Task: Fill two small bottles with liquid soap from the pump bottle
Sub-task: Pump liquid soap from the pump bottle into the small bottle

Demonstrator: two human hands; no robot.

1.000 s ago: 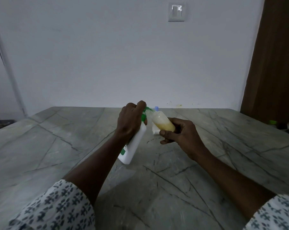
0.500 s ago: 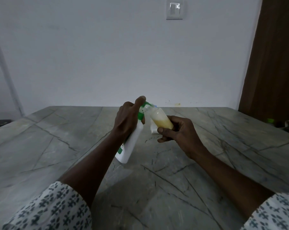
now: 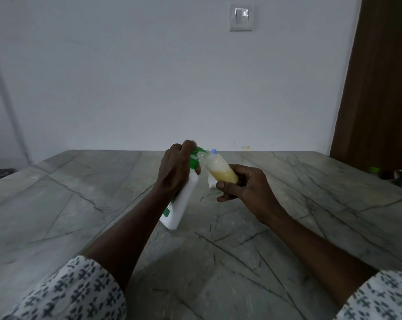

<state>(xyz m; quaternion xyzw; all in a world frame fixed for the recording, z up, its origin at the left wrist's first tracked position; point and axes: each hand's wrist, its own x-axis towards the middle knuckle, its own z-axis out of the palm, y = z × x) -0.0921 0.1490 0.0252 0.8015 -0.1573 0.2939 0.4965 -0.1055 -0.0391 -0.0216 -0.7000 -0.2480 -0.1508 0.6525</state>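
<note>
My left hand [image 3: 175, 168] grips the white pump bottle [image 3: 182, 203] near its green pump head [image 3: 195, 157] and holds it tilted above the table. My right hand [image 3: 246, 187] holds a small clear bottle [image 3: 220, 170], tilted, partly filled with yellowish soap. Its neck meets the green nozzle. A second small white bottle [image 3: 211, 181] with a blue cap [image 3: 214, 150] stands on the table just behind the held one, mostly hidden.
The grey marbled table [image 3: 103, 215] runs to a white wall with a switch plate [image 3: 240, 17]. A brown door [image 3: 384, 88] stands at the right, with a green-capped object [image 3: 374, 169] and dark items beyond the table's right edge.
Both hands with the two bottles stay joined at the nozzle and have barely shifted; the view itself has moved slightly.
</note>
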